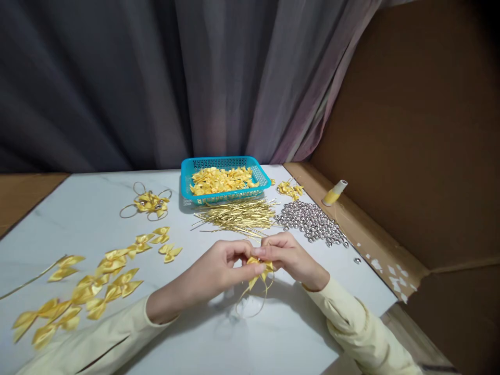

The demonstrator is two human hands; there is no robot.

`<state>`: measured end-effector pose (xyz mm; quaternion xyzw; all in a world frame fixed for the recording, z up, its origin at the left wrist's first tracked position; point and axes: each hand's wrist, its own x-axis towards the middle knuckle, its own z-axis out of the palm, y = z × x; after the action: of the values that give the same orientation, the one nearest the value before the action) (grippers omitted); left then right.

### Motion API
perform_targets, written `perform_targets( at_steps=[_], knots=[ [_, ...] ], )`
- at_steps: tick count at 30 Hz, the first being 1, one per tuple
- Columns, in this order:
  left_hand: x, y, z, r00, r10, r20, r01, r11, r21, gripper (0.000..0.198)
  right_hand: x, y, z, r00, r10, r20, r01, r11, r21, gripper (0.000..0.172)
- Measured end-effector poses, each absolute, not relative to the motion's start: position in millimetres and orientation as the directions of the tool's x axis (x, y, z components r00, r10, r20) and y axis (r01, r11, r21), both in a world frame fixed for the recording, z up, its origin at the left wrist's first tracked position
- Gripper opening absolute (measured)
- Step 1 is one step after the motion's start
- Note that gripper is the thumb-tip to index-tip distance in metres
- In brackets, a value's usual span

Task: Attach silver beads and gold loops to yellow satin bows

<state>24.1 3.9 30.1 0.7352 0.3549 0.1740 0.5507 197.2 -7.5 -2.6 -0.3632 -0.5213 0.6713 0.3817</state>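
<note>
Between both hands, over the front middle of the table, is a yellow ribbon bow (255, 278) with a thin loop of gold cord (253, 314) hanging below it. My left hand (230, 263) pinches the bow from the left, thumb stretched along it. My right hand (287, 258) meets it from the right, its thumb and finger closed at the top of the bow. The fingers partly cover the bow, so its knot cannot be made out. Just beyond the hands lies a pile of gold twist ties (236, 216), with a heap of silver beads (312, 221) to its right.
A blue basket (186, 179) holds many yellow bows at the back. Loose yellow bows (89, 287) spread over the left side of the white table (195, 333). Looped bows (150, 203) lie behind them. A thread cone (335, 192) stands by the cardboard wall (402, 130) at right.
</note>
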Motion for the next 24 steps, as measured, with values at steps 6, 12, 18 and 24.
perform_targets(
  at_steps=[6, 12, 18, 24],
  knots=[
    [23.1, 5.7, 27.3, 0.694, 0.699, -0.173, 0.303, -0.065, 0.951, 0.023, 197.1, -7.3, -8.1, -0.41, 0.905, -0.115, -0.153, -0.193, -0.969, 0.039],
    [22.5, 7.0, 25.7, 0.706, 0.687, -0.174, 0.305, -0.073, 0.95, 0.025, 197.3, -7.8, -10.8, -0.405, 0.907, -0.115, -0.166, -0.197, -0.966, 0.039],
    [23.1, 1.6, 30.7, 0.699, 0.715, -0.014, 0.313, -0.288, 0.905, 0.017, 199.5, -6.4, -10.3, -0.444, 0.896, 0.002, -0.069, -0.032, -0.997, 0.043],
    [23.9, -2.8, 31.3, 0.718, 0.693, 0.069, 0.29, -0.388, 0.875, 0.016, 205.2, -7.3, -8.0, -0.518, 0.855, 0.019, 0.006, 0.026, -1.0, 0.039]
  ],
)
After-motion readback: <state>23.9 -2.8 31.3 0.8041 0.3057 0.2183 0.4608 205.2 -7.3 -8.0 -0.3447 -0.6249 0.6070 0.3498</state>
